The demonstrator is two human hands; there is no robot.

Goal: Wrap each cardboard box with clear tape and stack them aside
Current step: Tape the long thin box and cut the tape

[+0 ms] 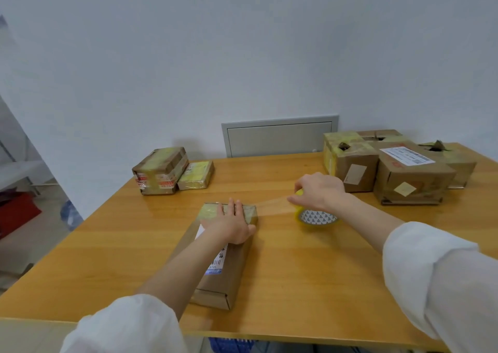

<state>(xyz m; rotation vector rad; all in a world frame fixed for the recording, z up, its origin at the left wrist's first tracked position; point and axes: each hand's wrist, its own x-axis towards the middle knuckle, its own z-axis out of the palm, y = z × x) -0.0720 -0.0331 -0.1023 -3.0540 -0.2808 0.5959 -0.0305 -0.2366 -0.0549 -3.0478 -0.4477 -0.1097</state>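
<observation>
White sleeves (129,323) reach over the wooden table (310,285). The left hand (231,224) lies flat, fingers straight, on the long cardboard box (233,269) (mid-table). The right hand (319,191) grips the yellow tape roll (318,217) just beside it, clear tape (275,205) stretched to the box's far end.

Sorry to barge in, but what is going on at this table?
A person is taping a flat cardboard box on the wooden table. The left hand presses flat on its far end, while the right hand grips a roll of clear tape, a strip stretched from box to roll. Taped boxes sit at the far left, larger boxes at the far right.
</observation>
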